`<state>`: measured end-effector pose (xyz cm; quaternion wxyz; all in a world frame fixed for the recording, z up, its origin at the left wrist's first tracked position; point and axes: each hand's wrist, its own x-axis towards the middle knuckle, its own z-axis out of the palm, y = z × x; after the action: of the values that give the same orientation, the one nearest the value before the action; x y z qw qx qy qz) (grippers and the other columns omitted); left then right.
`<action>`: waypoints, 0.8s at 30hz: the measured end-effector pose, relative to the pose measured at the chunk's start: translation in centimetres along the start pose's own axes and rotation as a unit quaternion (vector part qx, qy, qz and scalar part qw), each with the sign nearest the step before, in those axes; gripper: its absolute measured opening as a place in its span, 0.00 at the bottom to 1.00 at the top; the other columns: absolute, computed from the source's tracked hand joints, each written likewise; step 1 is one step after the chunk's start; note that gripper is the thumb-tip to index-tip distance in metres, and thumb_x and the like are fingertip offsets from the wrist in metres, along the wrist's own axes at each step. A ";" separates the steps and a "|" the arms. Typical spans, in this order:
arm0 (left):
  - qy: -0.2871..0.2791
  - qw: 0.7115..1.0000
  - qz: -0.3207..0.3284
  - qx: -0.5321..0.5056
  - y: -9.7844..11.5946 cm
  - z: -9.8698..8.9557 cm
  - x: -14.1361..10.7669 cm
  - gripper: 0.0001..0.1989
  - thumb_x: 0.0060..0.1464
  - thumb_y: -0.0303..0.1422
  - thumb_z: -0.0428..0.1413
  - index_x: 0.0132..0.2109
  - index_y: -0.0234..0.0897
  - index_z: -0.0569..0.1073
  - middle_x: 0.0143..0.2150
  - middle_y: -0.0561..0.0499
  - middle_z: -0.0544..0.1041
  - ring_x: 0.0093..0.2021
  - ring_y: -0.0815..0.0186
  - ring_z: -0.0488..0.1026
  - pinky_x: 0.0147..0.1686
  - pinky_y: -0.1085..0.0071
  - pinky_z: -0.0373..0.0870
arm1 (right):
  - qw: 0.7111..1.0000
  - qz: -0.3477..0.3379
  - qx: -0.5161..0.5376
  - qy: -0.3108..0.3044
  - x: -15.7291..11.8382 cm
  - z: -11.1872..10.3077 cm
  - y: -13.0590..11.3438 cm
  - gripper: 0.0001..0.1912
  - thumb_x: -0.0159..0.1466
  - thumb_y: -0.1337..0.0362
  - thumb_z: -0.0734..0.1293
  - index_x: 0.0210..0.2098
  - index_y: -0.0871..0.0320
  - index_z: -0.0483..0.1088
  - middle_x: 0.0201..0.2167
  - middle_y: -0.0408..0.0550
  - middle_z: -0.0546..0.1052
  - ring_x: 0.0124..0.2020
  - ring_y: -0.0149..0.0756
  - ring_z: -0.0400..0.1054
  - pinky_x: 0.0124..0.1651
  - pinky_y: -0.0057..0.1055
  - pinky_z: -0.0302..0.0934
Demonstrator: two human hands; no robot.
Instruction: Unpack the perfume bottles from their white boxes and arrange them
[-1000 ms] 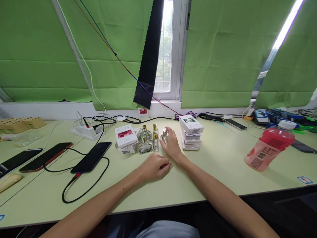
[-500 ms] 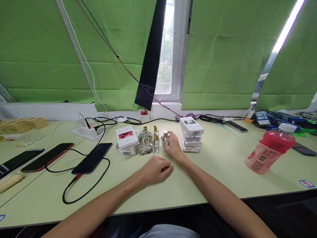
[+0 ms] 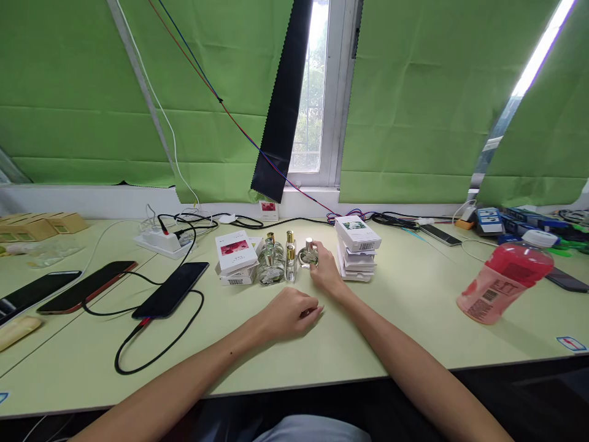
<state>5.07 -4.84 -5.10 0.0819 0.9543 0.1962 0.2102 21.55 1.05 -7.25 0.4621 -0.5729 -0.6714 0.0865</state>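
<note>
My right hand (image 3: pixel 326 271) grips a small round glass perfume bottle (image 3: pixel 307 256) with a silvery cap by its right edge, the bottle upright at the table. Just left of it stand slim glass bottles with gold caps (image 3: pixel 290 263), and beside those a cluster of round glass perfume bottles (image 3: pixel 271 270). My left hand (image 3: pixel 292 314) rests on the table nearer to me, its fingers curled, with nothing visible in them. White boxes with a red flower picture (image 3: pixel 236 253) lie stacked left of the bottles. Right of my right hand rises another stack of white boxes (image 3: pixel 356 258).
Several phones, one a black phone (image 3: pixel 172 291) on a cable, lie to the left near a white power strip (image 3: pixel 168 244). A tilted pink drink bottle (image 3: pixel 504 279) is at the right. Black cables (image 3: pixel 393 220) run along the back edge.
My right hand's fingers have shifted slightly right on the round perfume bottle, so more of its glass front shows. My left hand has stayed in place.
</note>
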 end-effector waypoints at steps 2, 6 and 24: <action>0.002 1.000 0.002 0.001 0.0 0.0 0.0 0.20 0.65 0.33 0.49 0.23 0.37 0.61 0.18 0.57 0.60 0.19 0.73 0.51 0.24 0.70 0.49 | 1.000 -0.001 -0.005 0.003 0.0 0.0 0.1 0.33 0.52 0.81 0.60 0.57 0.59 0.64 0.49 0.54 0.76 0.52 0.45 0.69 0.53 0.39 0.64; 0.004 1.000 0.007 0.000 -0.1 0.0 -0.1 0.20 0.65 0.33 0.49 0.23 0.37 0.61 0.17 0.57 0.60 0.19 0.73 0.51 0.24 0.70 0.49 | 1.000 0.006 -0.011 0.003 0.0 -0.1 0.2 0.34 0.50 0.82 0.59 0.57 0.59 0.63 0.49 0.54 0.76 0.51 0.44 0.68 0.53 0.40 0.64; -0.011 1.000 -0.005 0.015 -0.1 0.0 0.0 0.20 0.65 0.33 0.49 0.23 0.37 0.59 0.18 0.57 0.60 0.19 0.73 0.51 0.25 0.69 0.48 | 0.996 0.012 -0.007 0.083 -0.2 0.5 -0.7 0.35 0.55 0.75 0.61 0.63 0.63 0.57 0.53 0.62 0.70 0.58 0.51 0.63 0.63 0.50 0.59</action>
<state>5.01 -4.78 -5.11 0.0704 0.9567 0.2029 0.1966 20.68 0.85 -7.19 0.5112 -0.5893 -0.6244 0.0398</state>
